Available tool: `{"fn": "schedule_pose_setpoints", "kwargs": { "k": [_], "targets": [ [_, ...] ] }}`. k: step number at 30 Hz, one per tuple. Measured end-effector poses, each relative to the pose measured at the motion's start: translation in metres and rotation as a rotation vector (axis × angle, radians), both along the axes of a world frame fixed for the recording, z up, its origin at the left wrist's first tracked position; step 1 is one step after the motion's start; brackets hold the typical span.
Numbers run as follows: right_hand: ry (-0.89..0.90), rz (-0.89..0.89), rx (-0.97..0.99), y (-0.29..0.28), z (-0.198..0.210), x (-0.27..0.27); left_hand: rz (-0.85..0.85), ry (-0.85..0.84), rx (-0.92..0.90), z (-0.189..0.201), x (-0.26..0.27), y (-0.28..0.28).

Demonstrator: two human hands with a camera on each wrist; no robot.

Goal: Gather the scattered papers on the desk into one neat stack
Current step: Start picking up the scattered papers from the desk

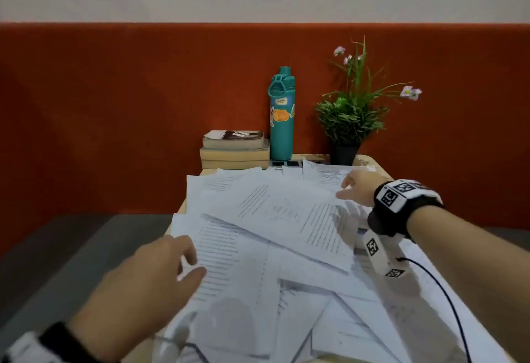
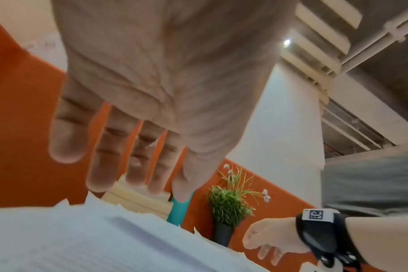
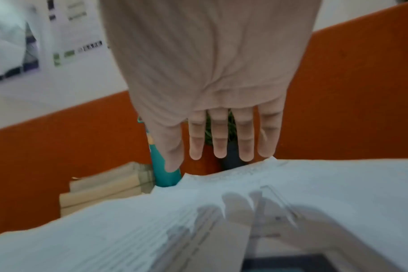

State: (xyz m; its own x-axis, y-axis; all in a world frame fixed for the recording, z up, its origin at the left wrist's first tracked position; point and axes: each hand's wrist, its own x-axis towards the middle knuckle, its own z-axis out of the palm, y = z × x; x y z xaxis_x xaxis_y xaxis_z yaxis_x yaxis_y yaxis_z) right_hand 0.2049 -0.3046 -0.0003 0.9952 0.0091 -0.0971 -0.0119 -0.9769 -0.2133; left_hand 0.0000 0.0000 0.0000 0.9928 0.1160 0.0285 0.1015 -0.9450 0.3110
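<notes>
Several printed white papers [image 1: 286,228] lie scattered and overlapping across the small desk [image 1: 370,162]. My left hand [image 1: 160,271] hovers over the left edge of the papers [image 2: 86,239], fingers [image 2: 100,165] spread and relaxed, holding nothing. My right hand [image 1: 358,187] reaches over the far right part of the papers [image 3: 221,202] with straight fingers [image 3: 219,136] just above the sheets' far edge. Both hands [image 2: 268,239] are above the paper; contact cannot be told.
At the desk's back stand a pile of books [image 1: 235,150], a teal water bottle [image 1: 281,116] and a potted plant [image 1: 350,116]. An orange partition [image 1: 114,104] closes off the rear. A black cable [image 1: 447,296] hangs from my right wrist over the papers.
</notes>
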Motion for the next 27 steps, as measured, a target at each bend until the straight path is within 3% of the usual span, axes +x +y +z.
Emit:
{"fn": "schedule_pose_setpoints", "kwargs": {
  "k": [5,11,15,19,23,27],
  "targets": [
    [0.211,-0.08,-0.001,0.005,-0.02,0.021,-0.034,0.14,-0.033,-0.013,0.043,-0.007],
    [0.233,-0.029,-0.12,-0.002,-0.018,0.029,0.041,0.253,-0.007,-0.026,0.067,-0.005],
    [0.204,-0.121,0.113,-0.028,-0.001,0.008,0.116,0.293,0.019,-0.025,0.074,0.005],
    [0.323,-0.388,0.376,-0.069,-0.014,-0.028,0.082,0.265,0.019,-0.016,0.082,-0.014],
    [0.366,-0.504,0.365,-0.07,-0.025,-0.056,-0.084,0.342,-0.121,-0.014,0.098,-0.077],
    [0.376,-0.477,0.271,-0.057,-0.012,-0.061,-0.007,0.374,0.085,-0.02,0.108,-0.097]
  ]
}}
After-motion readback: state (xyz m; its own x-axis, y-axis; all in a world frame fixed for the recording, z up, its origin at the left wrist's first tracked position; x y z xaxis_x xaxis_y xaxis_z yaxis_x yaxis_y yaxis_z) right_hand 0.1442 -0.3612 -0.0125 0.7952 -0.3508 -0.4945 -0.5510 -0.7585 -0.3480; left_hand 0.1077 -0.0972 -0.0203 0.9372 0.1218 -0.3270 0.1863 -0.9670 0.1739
